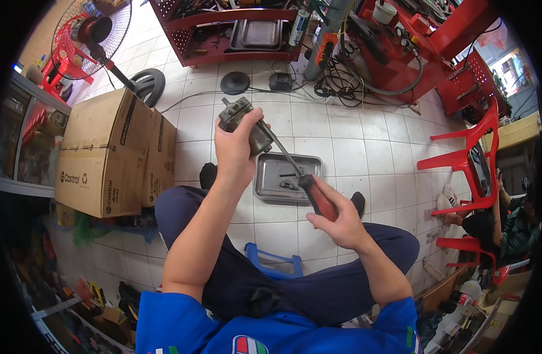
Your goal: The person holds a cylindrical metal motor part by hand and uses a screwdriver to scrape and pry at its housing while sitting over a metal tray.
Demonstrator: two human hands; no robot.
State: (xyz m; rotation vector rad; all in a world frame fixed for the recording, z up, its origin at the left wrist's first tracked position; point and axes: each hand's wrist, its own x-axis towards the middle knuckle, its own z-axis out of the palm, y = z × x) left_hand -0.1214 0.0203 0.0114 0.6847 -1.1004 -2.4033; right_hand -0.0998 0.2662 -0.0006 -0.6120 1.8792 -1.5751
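My left hand (236, 144) is closed around a greasy grey metal part (235, 112), roughly cylindrical with a flanged top, and holds it up above the floor. In my right hand (341, 218) is a screwdriver (320, 197) with a red and black handle. Its long shaft slants up and left, and the tip meets the side of the metal part near my left fingers; the exact contact is hidden. Below, on the tiles, sits a shallow metal tray (261, 177) with a few small metal pieces (290, 184) in it.
Cardboard boxes (100, 153) stand at my left, by a fan (97, 29). Ahead is a red tool cart (223, 56), with cables (341, 88) and red machinery (395, 65) to its right. Red plastic chairs (459, 162) and a seated person (513, 224) are at the right. A blue stool (274, 262) shows between my legs.
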